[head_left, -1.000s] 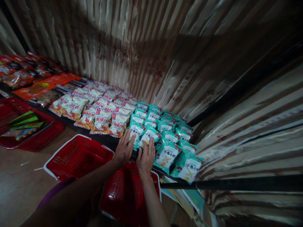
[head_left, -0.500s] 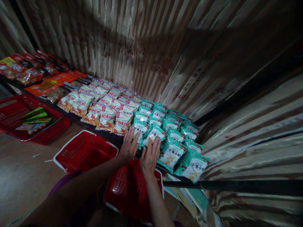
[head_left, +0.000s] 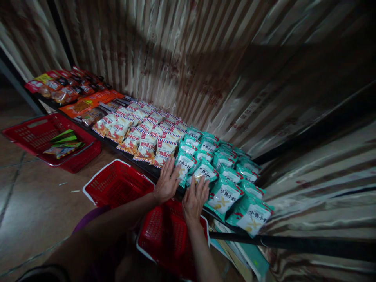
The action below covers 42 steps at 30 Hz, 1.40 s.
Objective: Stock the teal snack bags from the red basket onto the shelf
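Rows of teal-and-white snack bags [head_left: 225,197] stand on a low dark shelf. My left hand [head_left: 167,183] lies with fingers outstretched against the front-left teal bag [head_left: 185,164]. Just to its right, my right hand [head_left: 195,199] rests spread fingers on the lower front of another teal bag [head_left: 204,171]. Neither hand is wrapped round a bag. White-and-orange snack bags [head_left: 146,147] with striped edges fill the shelf left of my left hand.
Below my forearms sits a red basket [head_left: 164,239], with a second red basket [head_left: 117,182] beside it. Farther left, another red basket [head_left: 88,158] holds several green packets [head_left: 63,137]. Orange packages [head_left: 94,102] lie along the shelf's far left. A striped curtain [head_left: 188,58] hangs behind.
The view has shifted left, so the shelf, baskets and hands appear farther right and slightly lower. Both hands stay at the same front teal bags.
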Tool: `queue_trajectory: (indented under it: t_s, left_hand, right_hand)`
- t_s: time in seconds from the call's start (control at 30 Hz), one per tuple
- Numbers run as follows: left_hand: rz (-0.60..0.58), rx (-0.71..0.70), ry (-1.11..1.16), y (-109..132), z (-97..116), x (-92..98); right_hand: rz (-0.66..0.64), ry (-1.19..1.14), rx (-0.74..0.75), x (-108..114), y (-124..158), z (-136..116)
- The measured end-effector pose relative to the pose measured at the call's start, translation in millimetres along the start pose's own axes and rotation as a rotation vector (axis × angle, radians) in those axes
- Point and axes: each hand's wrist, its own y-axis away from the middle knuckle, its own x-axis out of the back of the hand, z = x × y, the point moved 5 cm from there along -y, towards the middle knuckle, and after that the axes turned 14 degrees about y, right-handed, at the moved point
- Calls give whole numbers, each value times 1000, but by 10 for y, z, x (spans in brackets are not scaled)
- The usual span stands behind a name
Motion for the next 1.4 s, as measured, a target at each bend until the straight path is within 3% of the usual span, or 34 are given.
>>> queue_trajectory:
  t_s: [0.27,0.5,0.63,0.8,0.97,1.4]
  left_hand:
    - [123,91,-13,-52,-109,321]
    - [196,179,4,-77,-244,389]
    - [199,161,-15,-74,-215,406]
    - [39,-12,-35,-11,33,298]
    - [-115,42,-103,80,56,106]
    - [-78,41,-82,36,9,4]
  right_hand:
    - [-13,12,-49,16,-2,-33]
    - [-12,-26,-28,22,-29,21]
    - [-13,-77,-13,0,-66,77]
    - [-2,-82,-26,-19,-91,99]
    - [-20,-76,31,-18,-109,74]
    - [-34,-130,58,-42,-108,172]
